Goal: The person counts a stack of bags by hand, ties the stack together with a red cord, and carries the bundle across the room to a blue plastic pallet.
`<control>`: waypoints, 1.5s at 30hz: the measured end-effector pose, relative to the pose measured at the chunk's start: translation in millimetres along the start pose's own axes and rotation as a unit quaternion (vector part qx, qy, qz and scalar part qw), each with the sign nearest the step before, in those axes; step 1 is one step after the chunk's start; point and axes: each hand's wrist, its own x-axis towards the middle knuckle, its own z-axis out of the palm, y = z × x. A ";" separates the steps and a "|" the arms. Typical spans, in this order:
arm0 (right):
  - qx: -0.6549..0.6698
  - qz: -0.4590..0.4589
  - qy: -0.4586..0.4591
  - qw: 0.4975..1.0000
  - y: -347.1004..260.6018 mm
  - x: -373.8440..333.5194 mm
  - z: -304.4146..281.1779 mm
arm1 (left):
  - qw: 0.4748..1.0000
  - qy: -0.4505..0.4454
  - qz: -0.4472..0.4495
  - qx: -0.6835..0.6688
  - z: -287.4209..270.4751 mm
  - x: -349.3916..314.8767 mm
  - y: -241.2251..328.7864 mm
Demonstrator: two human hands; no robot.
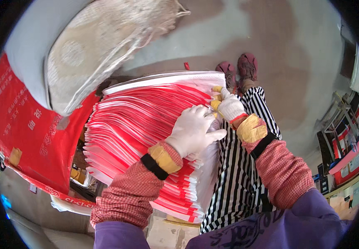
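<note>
Broadly, grey floor (204, 39) across the top of the frame. At its centre, a fanned stack (146, 112) of red and white layers, staggered along the left. At upper left, a woven sack (100, 45) with frayed threads; at far left, red sheeting (13, 99). Right of centre, striped trousers (246, 166), just beside the stack. Both hands gloved: left hand (194, 126) laid over the stack's right part, fingers extended, thumb spread, apparently gripping nothing; right hand (229, 106) at the stack's upper right corner, fingers bent, impossible to tell whether gripping. Above the stack, a red scrap (186, 65). Step in hand, judging by pose: working along the layers' right edges. Next, probably calling for a steady left palm and careful right fingertips.
</note>
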 end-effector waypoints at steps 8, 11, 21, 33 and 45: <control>-0.143 0.022 -0.067 0.987 -20.2 26.8 -13.2 | 0.953 0.183 0.213 0.109 -34.9 -19.9 -55.3; -0.271 -0.045 -0.110 0.955 -64.6 21.4 -6.2 | 0.985 0.163 0.046 -0.042 -24.2 -75.1 -133.8; -0.467 -0.298 -0.148 0.819 -164.8 8.4 121.0 | 0.951 0.157 -0.218 0.150 -15.4 -147.7 -316.2; -0.507 -0.220 -0.152 0.819 -182.2 -14.9 123.9 | 0.939 -0.028 -0.238 0.246 -33.6 -140.2 -298.0; -0.406 -0.183 -0.231 0.865 -179.0 20.5 137.0 | 0.952 -0.093 -0.218 0.194 -64.3 -124.4 -276.2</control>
